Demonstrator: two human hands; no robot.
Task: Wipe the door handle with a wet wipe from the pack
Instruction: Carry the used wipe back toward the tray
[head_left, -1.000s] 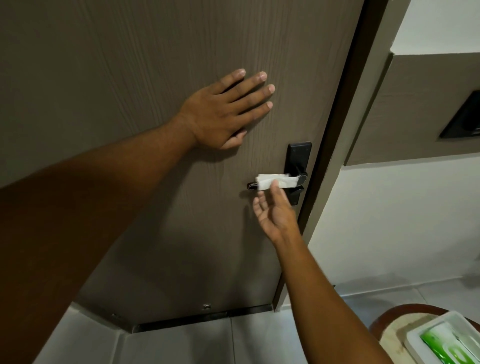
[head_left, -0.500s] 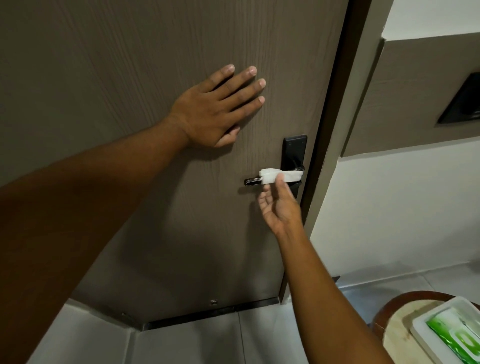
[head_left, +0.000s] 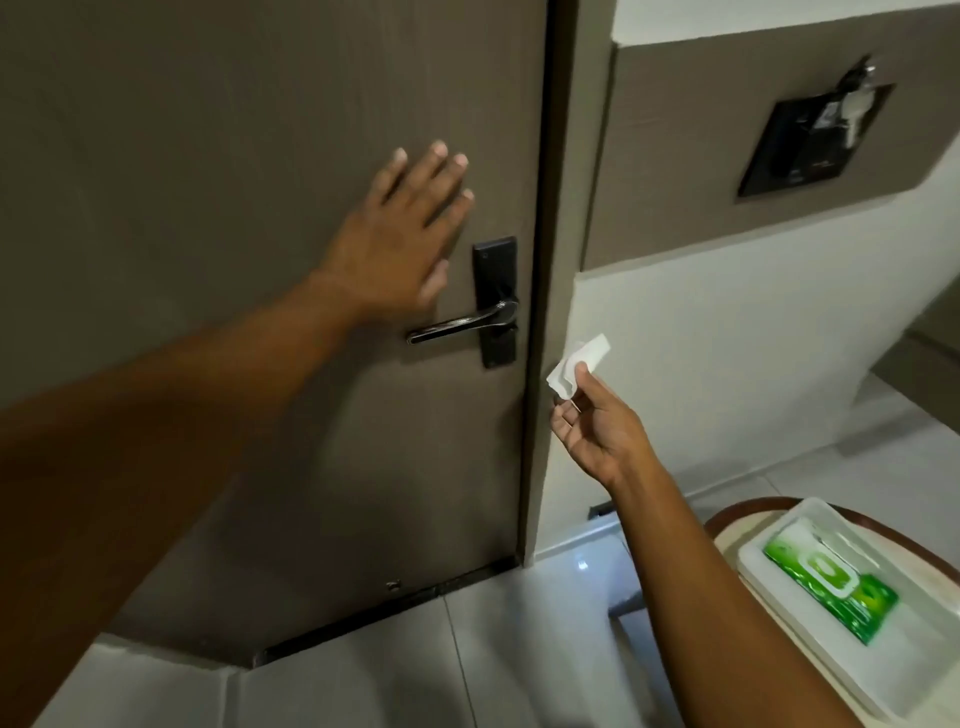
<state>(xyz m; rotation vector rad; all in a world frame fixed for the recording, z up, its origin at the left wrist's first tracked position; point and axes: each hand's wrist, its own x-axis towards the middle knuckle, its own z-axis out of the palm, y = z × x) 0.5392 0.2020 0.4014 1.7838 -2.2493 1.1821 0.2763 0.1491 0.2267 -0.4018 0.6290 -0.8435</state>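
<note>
White wet wipe (head_left: 576, 366) pinched in the right hand (head_left: 597, 426), clear of the bare door handle (head_left: 460, 325); left hand (head_left: 402, 244) spread flat; wiping looks finished.

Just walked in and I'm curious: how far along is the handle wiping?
Looks mostly done. The door handle is bare, and the wet wipe that lay over it a second ago is off, pinched in the right hand beside the door frame. The left hand is open, by the door. Likely left: disposing of the wipe. The pack sits in its white tray.
</note>
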